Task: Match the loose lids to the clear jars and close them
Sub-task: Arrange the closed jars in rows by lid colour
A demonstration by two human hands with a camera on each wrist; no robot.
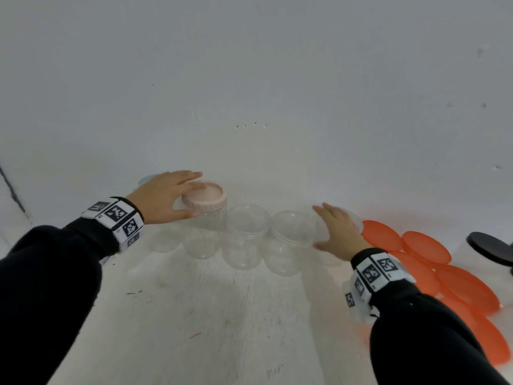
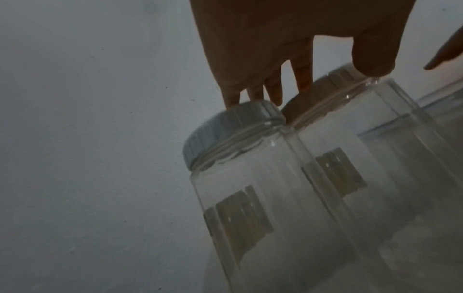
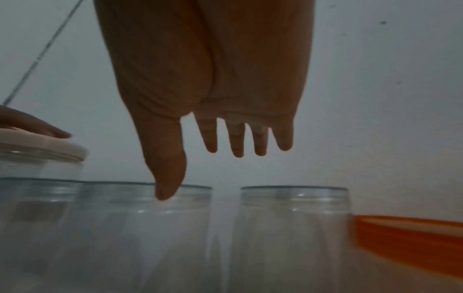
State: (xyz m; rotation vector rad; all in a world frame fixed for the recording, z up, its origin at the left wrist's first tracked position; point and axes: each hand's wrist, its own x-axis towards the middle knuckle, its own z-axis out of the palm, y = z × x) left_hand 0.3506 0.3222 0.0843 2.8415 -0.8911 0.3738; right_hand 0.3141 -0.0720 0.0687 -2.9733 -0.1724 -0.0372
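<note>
Clear plastic jars stand in a row on the white table (image 1: pixel 249 329) in your head view. Your left hand (image 1: pixel 163 197) rests on the pink lid (image 1: pixel 204 197), fingers laid straight across its top and the thumb against its ribbed side; that lid sits on the pink-lidded jar (image 1: pixel 206 234). Beside it stand 2 uncovered jars, the middle jar (image 1: pixel 245 237) and the right jar (image 1: pixel 290 243). Your right hand (image 1: pixel 337 232) is spread by the right jar, fingers straight, gripping nothing. Orange lids (image 1: pixel 427 247) overlap in a pile at the right, near a black round object (image 1: pixel 490 247).

Left wrist view: the fingers (image 2: pixel 300 75) lie flat over the pink lid (image 2: pixel 323 89), thumb on its edge. Touching that jar stands another closed one with a pale blue lid (image 2: pixel 225 130).

Right wrist view: your right hand (image 3: pixel 210 79) hangs spread and relaxed, the thumb tip down at the rim of an uncovered jar (image 3: pixel 140 228); another uncovered jar (image 3: pixel 293 228) stands just beside, with an orange lid (image 3: pixel 411 236) further right
</note>
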